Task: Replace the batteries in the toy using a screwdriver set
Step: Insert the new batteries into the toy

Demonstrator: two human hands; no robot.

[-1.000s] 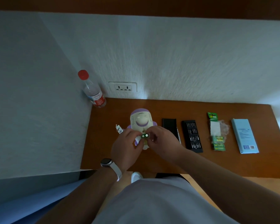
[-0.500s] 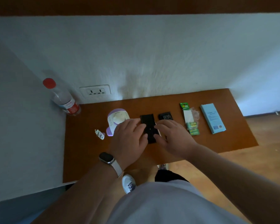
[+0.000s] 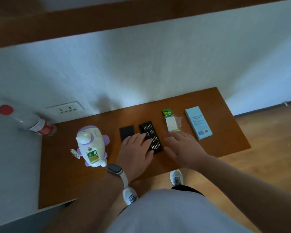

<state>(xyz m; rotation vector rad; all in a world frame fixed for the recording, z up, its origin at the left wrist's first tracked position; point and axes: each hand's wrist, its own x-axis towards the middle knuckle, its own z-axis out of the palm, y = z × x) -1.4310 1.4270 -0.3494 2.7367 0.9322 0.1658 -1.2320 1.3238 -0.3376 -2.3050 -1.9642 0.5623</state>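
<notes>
A white and purple toy (image 3: 92, 145) lies on the brown table (image 3: 60, 179) at the left, its battery bay open with green batteries showing. A small battery cover (image 3: 74, 153) lies just left of it. The black screwdriver bit tray (image 3: 151, 136) sits mid-table, its black lid (image 3: 126, 132) beside it on the left. My left hand (image 3: 135, 153) lies flat with straight fingers over the tray's left edge and the lid's near end. My right hand (image 3: 181, 147) hovers flat just right of the tray, holding nothing. A green battery pack (image 3: 170, 121) lies beyond my right hand.
A light blue box (image 3: 198, 122) lies at the table's right. A plastic bottle with a red cap (image 3: 30, 122) stands in the back left corner by the wall socket (image 3: 65, 109). White walls bound the table at the back and left. My shoes (image 3: 176, 177) show below the front edge.
Both hands have left the toy and moved right to the bit tray, fingers now spread flat. The toy lies alone with its battery bay open. The camera has swung right.
</notes>
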